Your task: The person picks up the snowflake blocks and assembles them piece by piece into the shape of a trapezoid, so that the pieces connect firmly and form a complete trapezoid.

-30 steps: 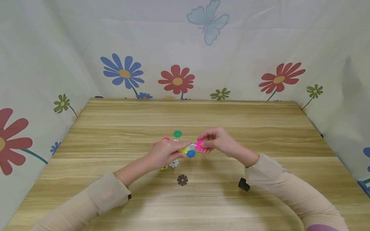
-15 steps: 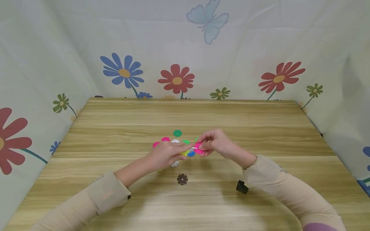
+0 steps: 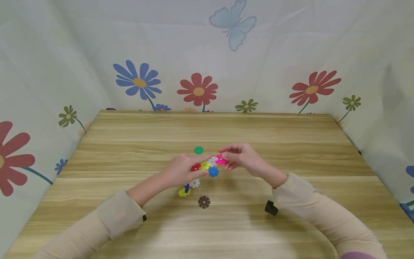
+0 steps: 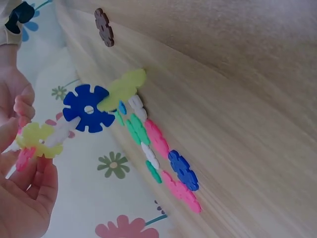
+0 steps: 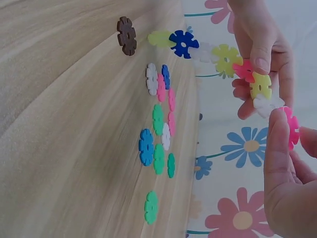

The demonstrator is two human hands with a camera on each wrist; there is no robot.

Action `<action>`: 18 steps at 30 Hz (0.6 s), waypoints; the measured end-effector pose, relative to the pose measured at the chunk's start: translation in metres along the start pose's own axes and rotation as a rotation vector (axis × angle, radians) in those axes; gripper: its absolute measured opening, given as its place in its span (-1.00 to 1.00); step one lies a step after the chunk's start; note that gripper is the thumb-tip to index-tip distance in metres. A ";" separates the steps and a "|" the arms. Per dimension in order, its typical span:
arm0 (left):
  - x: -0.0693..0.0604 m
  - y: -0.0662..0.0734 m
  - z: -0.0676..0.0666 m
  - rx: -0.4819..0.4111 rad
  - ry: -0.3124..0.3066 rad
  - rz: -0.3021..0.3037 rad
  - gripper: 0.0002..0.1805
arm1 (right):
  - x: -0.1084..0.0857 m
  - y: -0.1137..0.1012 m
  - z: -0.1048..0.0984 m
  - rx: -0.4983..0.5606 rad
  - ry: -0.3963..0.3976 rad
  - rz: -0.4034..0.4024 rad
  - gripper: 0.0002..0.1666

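Observation:
A chain of slotted plastic snowflake discs hangs in the air between both hands. My left hand (image 3: 180, 172) grips it near a red-pink disc (image 3: 195, 167), with the thumb pressed on it in the right wrist view. Beyond that come a yellow disc (image 3: 204, 165) and a white disc (image 3: 212, 162). My right hand (image 3: 244, 159) pinches a bright pink disc (image 3: 220, 159) at the white one's edge; whether their slots are fully joined I cannot tell. From the left hand's other side trail a dark blue disc (image 5: 184, 44) and an end yellow disc (image 5: 159, 38).
Loose discs lie on the wooden table (image 3: 291, 136): a brown disc (image 3: 204, 202) in front, a dark green disc (image 3: 198, 150) behind, a blue disc (image 3: 213, 172) below the hands, and several more partly hidden. A flowered curtain (image 3: 265, 54) surrounds the table.
The right hand tilted the pink disc and dipped slightly, then rose again with it. The left hand turned a little, so more of the chain shows from above.

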State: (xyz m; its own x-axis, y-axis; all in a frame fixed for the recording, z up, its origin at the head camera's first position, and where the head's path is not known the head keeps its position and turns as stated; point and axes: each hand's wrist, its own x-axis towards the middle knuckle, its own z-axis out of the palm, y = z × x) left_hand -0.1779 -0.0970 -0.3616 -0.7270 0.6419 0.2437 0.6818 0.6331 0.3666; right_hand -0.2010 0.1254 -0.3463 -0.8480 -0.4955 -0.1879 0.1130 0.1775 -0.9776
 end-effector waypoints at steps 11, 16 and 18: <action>-0.004 -0.017 -0.012 -0.214 -0.060 -0.180 -0.41 | 0.002 0.015 0.001 -0.033 0.008 0.002 -0.66; -0.006 -0.027 -0.018 -0.300 -0.097 -0.267 -0.43 | 0.004 0.025 0.006 -0.158 -0.058 0.004 -0.66; -0.006 -0.031 -0.020 -0.321 -0.111 -0.281 -0.43 | 0.005 0.030 0.009 -0.211 -0.108 -0.015 -0.67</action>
State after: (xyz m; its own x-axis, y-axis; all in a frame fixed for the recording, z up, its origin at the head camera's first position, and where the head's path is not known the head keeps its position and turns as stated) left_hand -0.1963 -0.1294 -0.3564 -0.8559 0.5171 0.0033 0.3859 0.6344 0.6698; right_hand -0.1971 0.1205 -0.3771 -0.7870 -0.5856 -0.1940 -0.0192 0.3376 -0.9411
